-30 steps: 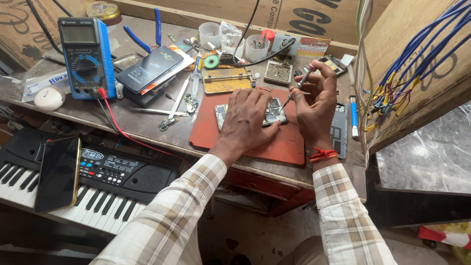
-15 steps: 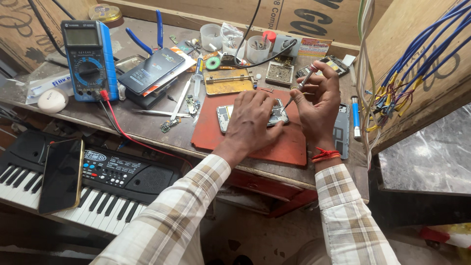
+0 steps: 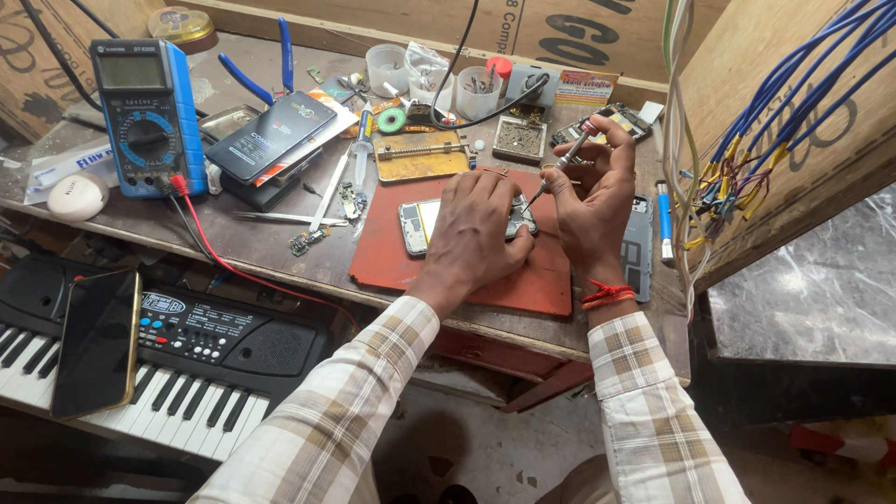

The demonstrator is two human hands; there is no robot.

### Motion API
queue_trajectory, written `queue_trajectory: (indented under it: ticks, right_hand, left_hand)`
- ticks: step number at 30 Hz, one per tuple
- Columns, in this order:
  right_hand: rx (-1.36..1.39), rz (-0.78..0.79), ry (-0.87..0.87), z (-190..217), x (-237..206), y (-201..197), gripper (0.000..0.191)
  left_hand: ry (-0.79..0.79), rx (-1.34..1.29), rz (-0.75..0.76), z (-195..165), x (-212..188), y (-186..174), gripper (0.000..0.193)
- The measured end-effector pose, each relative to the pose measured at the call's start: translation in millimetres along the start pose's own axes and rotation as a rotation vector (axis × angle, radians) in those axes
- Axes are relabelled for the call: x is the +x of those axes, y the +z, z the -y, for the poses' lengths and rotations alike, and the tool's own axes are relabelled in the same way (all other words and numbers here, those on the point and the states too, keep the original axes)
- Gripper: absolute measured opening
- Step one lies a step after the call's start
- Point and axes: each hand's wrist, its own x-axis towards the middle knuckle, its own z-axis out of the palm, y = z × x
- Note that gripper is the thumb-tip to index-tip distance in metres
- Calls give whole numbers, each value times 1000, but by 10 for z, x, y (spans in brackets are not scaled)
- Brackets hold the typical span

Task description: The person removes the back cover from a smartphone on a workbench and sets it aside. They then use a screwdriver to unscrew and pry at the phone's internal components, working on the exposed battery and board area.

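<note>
left hand (image 3: 476,229) flat, pressing opened phone (image 3: 418,227) on red mat (image 3: 392,261) | right hand (image 3: 593,201) pinching screwdriver (image 3: 560,168) | clear cups (image 3: 479,91): small parts

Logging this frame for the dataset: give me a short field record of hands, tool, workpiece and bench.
left hand: pressed flat on the opened phone
right hand: pinch grip on a screwdriver, tip down at the phone
work surface: red mat on a cluttered wooden bench
left of mat: blue multimeter with red lead, blue-handled pliers
lower left: keyboard with a dark phone lying on it
right: bundle of blue wires
</note>
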Motion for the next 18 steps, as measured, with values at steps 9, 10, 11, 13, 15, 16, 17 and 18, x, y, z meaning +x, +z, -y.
queue_trajectory:
  ticks: [9,10,11,13,15,16,17,18]
  right_hand:
    - [-23,-28,-20,-2,-12,-3,62]
    - [-11,-30,-24,-3,-9,-5,62]
    - [-13,-32,-31,-4,-4,-7,62]
    - [-15,-35,-43,-8,2,-1,62]
    - [-41,-22,-25,-11,-2,0,62]
    - [-55,-17,-17,-11,-4,0,62]
    - [-54,-15,-15,-14,-5,3,62]
    - [-54,-14,-13,-14,-7,5,62]
  left_hand:
    - [5,12,12,24,0,24,38]
    - [-1,10,20,22,2,25,38]
    - [-8,9,28,20,4,24,37]
    - [-10,2,28,20,5,23,37]
    - [-13,4,31,21,1,18,37]
    - [-13,7,33,21,0,18,36]
    - [-13,10,35,20,0,20,36]
    - [-10,12,31,18,0,22,35]
